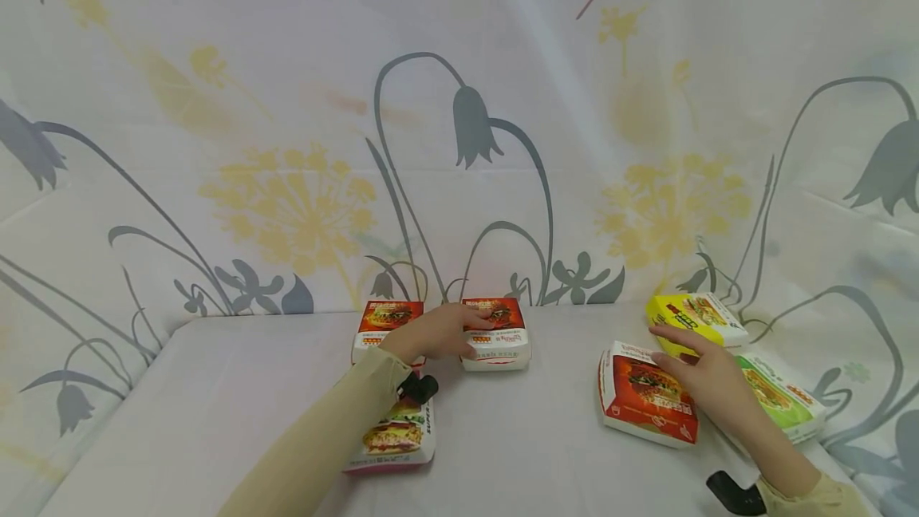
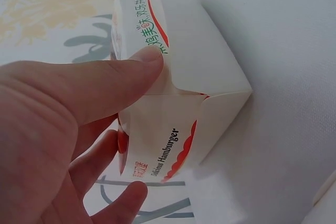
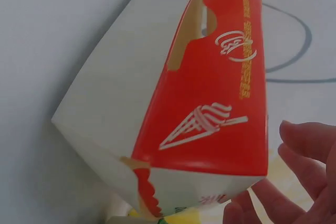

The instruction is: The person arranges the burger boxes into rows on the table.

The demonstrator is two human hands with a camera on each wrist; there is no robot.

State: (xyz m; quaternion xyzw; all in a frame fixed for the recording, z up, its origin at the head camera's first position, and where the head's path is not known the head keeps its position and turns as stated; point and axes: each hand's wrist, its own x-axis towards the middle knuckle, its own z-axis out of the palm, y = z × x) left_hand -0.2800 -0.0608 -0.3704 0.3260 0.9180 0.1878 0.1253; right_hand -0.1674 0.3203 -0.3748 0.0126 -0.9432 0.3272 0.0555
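In the head view my left hand (image 1: 434,332) is at the left side of a red-and-white hamburger box (image 1: 498,349) at the middle back of the table. In the left wrist view, the thumb presses on one side of this hamburger box (image 2: 163,129); an index finger lies over its top, partly hidden behind it. My right hand (image 1: 721,377) reaches over another red hamburger box (image 1: 646,397), fingers loosely spread and its thumb above the lid. The right wrist view shows those fingers beside this box (image 3: 205,124), with a visible gap.
Left of the middle box stands a matching red box (image 1: 391,316). Before it, partly under my left sleeve, lies a box with a burger picture (image 1: 395,441). A yellow box (image 1: 707,317) and a green-and-white box (image 1: 782,397) stand at the right. A flowered curtain (image 1: 459,206) hangs behind.
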